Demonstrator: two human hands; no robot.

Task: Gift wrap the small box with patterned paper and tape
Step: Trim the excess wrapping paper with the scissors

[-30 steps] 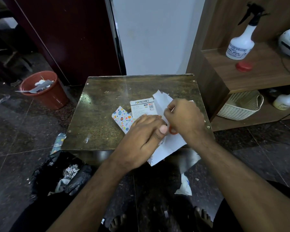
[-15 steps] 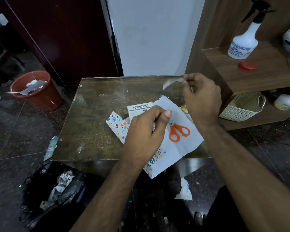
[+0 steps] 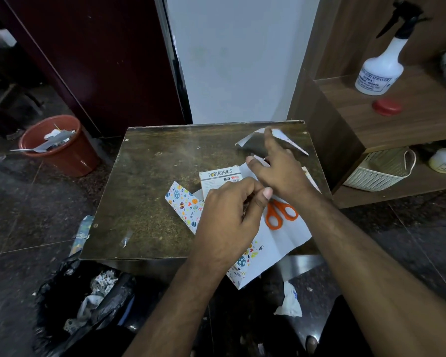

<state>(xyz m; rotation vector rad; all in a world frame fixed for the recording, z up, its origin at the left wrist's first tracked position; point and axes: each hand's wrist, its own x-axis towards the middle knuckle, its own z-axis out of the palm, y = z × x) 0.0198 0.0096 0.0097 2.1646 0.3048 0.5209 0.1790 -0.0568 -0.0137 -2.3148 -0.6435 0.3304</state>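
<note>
The small white box (image 3: 218, 177) lies on the brown table (image 3: 150, 202), on top of the patterned paper (image 3: 281, 240), whose white back faces up. A printed flap of the paper (image 3: 184, 202) sticks out to the left. My left hand (image 3: 229, 215) covers the near part of the box, its fingers curled on the paper's folded edge and the thumb stretched out. My right hand (image 3: 278, 171) hovers just right of the box with straight fingers and holds nothing. Orange-handled scissors (image 3: 281, 213) rest on the paper. No tape is visible.
A cut paper scrap (image 3: 281, 136) lies at the table's far right corner. A red bucket (image 3: 59, 148) and a black rubbish bag (image 3: 88, 292) stand on the floor to the left. On the right, a wooden shelf holds a spray bottle (image 3: 381, 70), a red lid (image 3: 388, 106) and a white basket (image 3: 379, 171).
My right hand carried a cut scrap to the table's far right corner, let it go and came back toward the box. The scissors are uncovered. My left hand stayed on the paper.
</note>
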